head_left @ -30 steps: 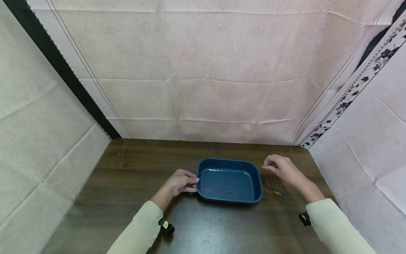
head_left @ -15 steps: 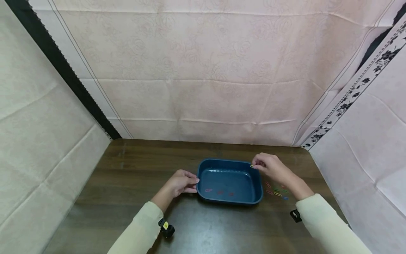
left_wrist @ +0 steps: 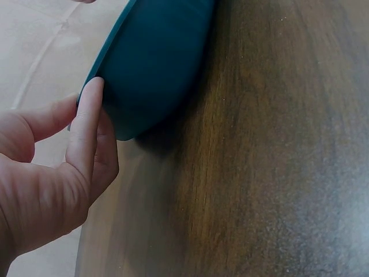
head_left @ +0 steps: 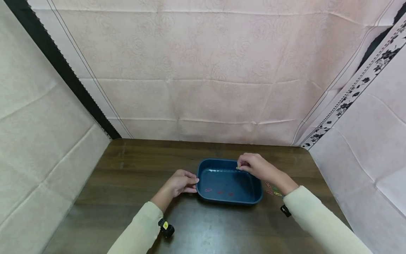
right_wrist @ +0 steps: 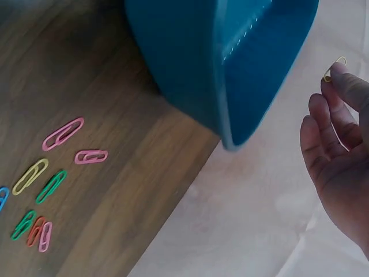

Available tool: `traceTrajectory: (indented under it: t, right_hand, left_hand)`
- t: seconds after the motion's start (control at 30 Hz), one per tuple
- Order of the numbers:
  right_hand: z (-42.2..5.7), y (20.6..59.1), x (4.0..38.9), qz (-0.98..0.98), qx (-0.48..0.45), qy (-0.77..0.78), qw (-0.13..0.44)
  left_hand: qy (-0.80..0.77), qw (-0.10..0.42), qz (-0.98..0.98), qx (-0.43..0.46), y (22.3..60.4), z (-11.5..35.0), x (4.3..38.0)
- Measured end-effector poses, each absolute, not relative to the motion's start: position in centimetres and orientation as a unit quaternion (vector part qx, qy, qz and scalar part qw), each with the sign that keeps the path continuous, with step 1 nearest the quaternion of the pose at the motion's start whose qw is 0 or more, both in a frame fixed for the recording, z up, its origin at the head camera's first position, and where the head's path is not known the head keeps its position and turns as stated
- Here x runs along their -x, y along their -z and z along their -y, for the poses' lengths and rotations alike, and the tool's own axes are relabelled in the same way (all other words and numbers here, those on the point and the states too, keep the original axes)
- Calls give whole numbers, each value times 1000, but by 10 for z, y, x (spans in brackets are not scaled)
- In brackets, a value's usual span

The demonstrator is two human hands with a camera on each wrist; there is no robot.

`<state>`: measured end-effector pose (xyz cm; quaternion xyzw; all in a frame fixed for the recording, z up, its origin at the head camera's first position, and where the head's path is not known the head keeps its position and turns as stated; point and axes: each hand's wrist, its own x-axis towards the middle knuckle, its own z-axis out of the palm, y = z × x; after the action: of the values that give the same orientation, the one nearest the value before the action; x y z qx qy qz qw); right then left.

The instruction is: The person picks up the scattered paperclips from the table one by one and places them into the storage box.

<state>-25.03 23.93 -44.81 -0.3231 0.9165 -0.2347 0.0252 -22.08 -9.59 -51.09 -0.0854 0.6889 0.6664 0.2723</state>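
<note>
A blue rectangular tray (head_left: 229,202) stands on the wooden table, with 3 reddish paper clips (head_left: 220,192) lying on its floor. At the tray's left end, my left hand (head_left: 181,182) pinches the rim; in the left wrist view the thumb is on one side of the wall and the fingers (left_wrist: 89,124) on the other. Over the tray's back right part, my right hand (head_left: 255,166) pinches a yellow paper clip (right_wrist: 334,68) between thumb and forefinger. The right wrist view shows that clip above the rim, touching only the fingers.
To the right of the tray, several loose paper clips lie on the table (head_left: 127,211): pink, green, orange, blue and a yellow one (right_wrist: 30,176). My right forearm partly covers them in the head view. A pale cloth (head_left: 203,70) hangs behind the table's back edge.
My right hand has moved left with the yellow paper clip, from beside the tray's right end to over its inside. The left hand and the tray have stayed put.
</note>
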Motion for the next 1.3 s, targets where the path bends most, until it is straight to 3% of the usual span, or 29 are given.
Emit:
traceTrajectory:
  t: [0.87, 1.3]
  right_hand:
    - [-179, 459, 265, -889, 374, 231, 127]
    - [-162, 465, 267, -879, 402, 209, 151]
  left_hand:
    - [-668, 270, -687, 88, 509, 96, 220]
    - [-664, 273, -690, 90, 509, 96, 220]
